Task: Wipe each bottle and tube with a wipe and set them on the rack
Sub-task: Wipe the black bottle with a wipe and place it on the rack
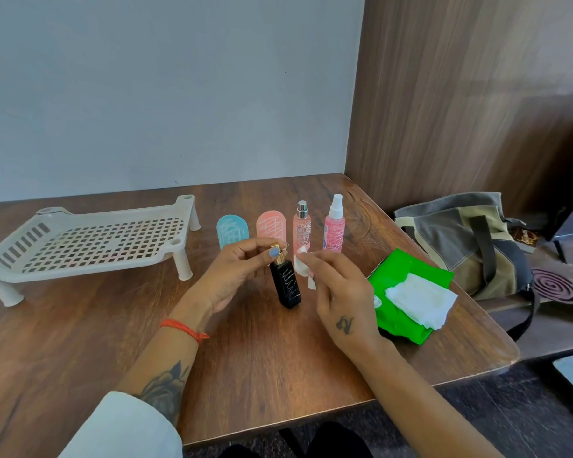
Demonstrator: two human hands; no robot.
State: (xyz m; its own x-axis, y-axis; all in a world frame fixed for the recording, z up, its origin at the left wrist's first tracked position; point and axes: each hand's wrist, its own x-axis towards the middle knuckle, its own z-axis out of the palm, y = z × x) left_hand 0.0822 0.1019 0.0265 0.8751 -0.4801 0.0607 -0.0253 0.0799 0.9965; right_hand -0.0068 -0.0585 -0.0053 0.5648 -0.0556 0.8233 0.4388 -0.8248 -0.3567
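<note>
Black bottle is over mid-table, your left hand pinching its gold cap; right hand pinches the wipe. Cap-only grip may let it swing or drop.

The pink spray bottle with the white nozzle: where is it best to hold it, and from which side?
Grip the pink spray bottle round its straight body, below the narrow white nozzle, coming from the right. It stands upright at the row's right end; the silver-capped bottle stands close on its left, the green wipe pack nearer the person.
</note>
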